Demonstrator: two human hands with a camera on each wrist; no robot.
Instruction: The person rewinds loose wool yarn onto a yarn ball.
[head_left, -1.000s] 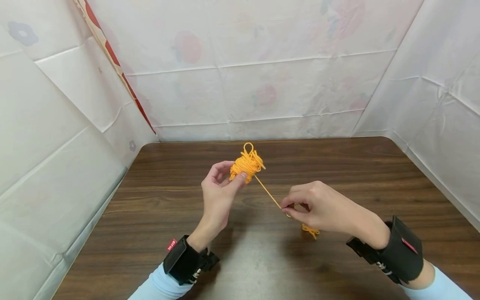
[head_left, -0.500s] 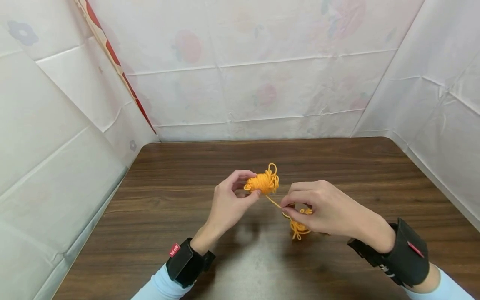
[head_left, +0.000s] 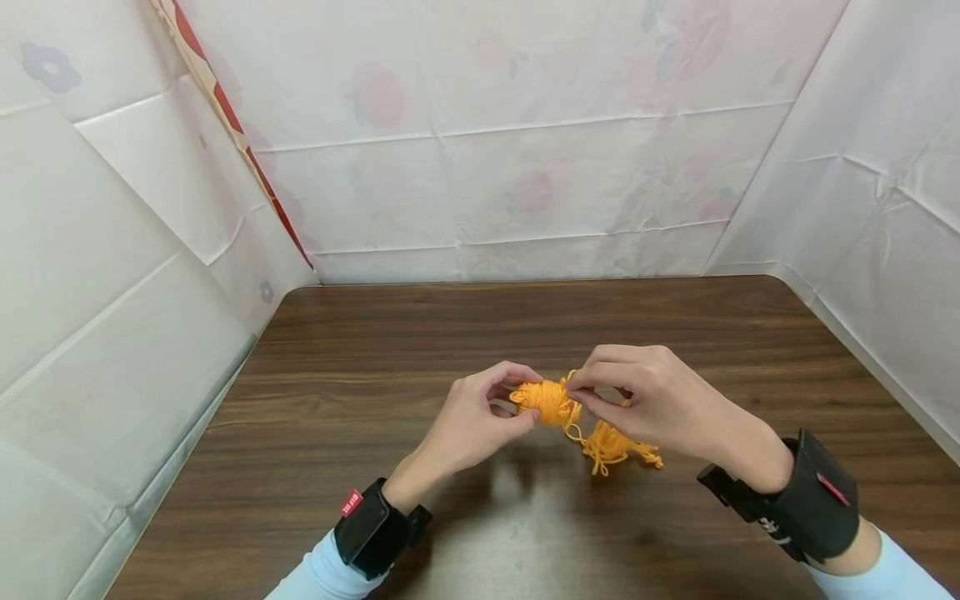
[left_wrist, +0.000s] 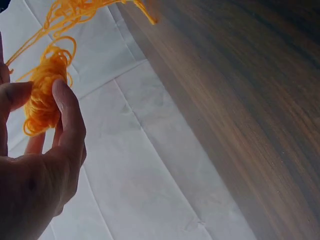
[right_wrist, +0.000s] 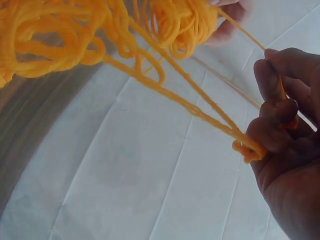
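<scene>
Left hand (head_left: 471,421) pinching the yarn ball (head_left: 547,399), right hand (head_left: 652,400) pinching its strand (right_wrist: 200,107) above mid-table (head_left: 337,350); best kept taut, wound evenly.

left hand (head_left: 468,421) and yarn ball (head_left: 550,400) lowered rightward, right hand (head_left: 660,400) now touching it

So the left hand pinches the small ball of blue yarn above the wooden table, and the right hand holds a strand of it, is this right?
Not quite: the yarn ball is orange, not blue, as the head view shows. The rest stands: the left hand pinches it above the wooden table, and the right hand holds a strand.
</scene>
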